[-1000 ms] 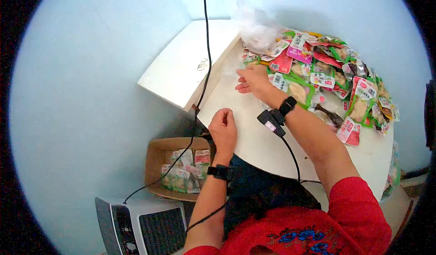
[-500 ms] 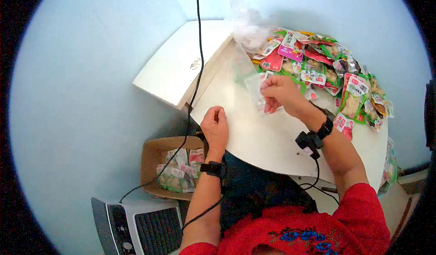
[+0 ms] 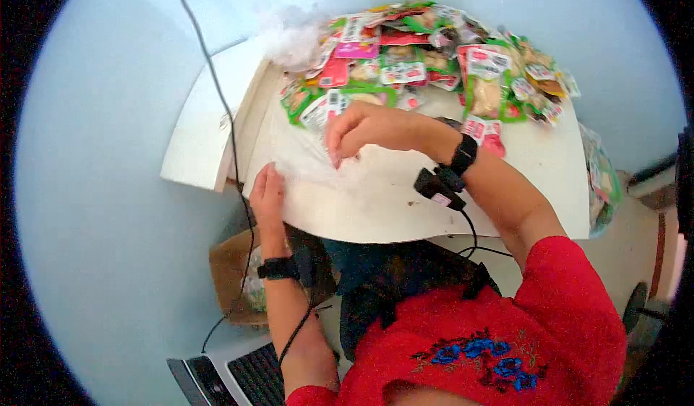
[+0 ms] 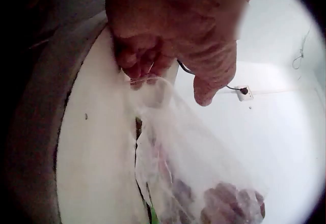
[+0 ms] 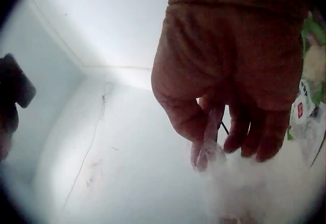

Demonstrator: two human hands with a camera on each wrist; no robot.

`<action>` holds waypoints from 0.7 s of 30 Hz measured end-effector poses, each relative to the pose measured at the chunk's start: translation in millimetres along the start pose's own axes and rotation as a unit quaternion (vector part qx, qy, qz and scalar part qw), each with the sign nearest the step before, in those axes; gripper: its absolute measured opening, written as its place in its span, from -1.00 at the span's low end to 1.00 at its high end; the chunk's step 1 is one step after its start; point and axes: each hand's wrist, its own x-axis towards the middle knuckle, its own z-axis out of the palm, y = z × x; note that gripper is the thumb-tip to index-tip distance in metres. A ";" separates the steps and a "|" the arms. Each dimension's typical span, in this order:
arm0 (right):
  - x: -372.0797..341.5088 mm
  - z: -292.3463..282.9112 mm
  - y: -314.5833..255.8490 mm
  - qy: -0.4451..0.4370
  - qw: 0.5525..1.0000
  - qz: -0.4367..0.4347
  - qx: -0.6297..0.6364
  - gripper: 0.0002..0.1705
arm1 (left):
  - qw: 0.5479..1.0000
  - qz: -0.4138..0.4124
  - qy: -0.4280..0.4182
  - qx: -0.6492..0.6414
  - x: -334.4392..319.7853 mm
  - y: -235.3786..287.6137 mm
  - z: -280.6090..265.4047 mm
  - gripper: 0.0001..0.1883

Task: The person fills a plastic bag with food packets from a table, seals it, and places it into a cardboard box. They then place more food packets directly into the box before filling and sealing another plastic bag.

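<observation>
A clear plastic bag stretches between my two hands over the white table. My right hand pinches a gathered part of the bag between thumb and fingers. Lower left, at the table's edge, is my left hand. In the left wrist view the bag's edge lies right at the left fingertips, while the left thumb stands apart from them. Just beyond the hands, several sealed food packets lie in a heap along the back of the table.
A bundle of thin plastic bags sits at the back left, near a white raised panel. Below the table stands a cardboard box, and a grey appliance is beside it. A black cable hangs down the left side.
My right hand has drawn a clear bag away from the back left and brought it toward my left hand. The left hand has come up to the bag's edge. The head view has shifted.
</observation>
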 end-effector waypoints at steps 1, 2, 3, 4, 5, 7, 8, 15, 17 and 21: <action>-1.0 -0.3 -1.9 -0.001 1.000 -0.004 0.019 -0.82 | 0.999 -0.006 -0.036 0.015 -1.7 5.4 -5.0 -0.55; -1.7 -0.3 -3.5 -0.006 0.999 -0.008 0.037 -0.84 | 0.998 -0.014 -0.049 0.024 -3.1 6.5 -6.7 -0.55; -2.6 -1.1 -5.3 -0.005 0.998 -0.003 0.056 -0.85 | 0.998 -0.017 -0.050 0.025 -3.2 10.4 -2.6 -0.55; -2.9 -1.6 -7.8 -0.006 0.997 0.003 0.076 -0.85 | 0.998 -0.021 -0.048 0.026 -4.5 14.3 0.6 -0.54; -3.7 -2.2 -9.4 -0.010 0.995 0.010 0.097 -0.85 | 0.998 -0.025 -0.045 0.028 -6.9 17.5 2.4 -0.54; -4.1 -5.9 -10.8 -0.048 0.984 -0.012 0.171 -0.86 | 0.998 -0.007 -0.057 -0.021 -17.9 21.7 7.6 -0.50; -2.5 -8.0 -11.0 -0.070 0.976 -0.023 0.206 -0.87 | 0.997 0.003 -0.062 -0.045 -22.7 22.2 7.7 -0.48; -6.1 -19.7 0.6 0.045 0.968 -0.218 -0.112 -0.84 | 0.989 0.097 -0.075 -0.089 -38.3 23.1 7.6 -0.53; 1.2 -12.3 2.9 0.028 0.982 -0.115 0.145 -0.84 | 0.960 0.036 -0.066 -0.269 -43.8 34.6 9.7 -0.59; 6.8 -19.1 13.1 0.023 0.987 -0.161 0.018 -0.82 | 0.963 0.065 -0.086 -0.247 -52.6 42.5 13.7 -0.76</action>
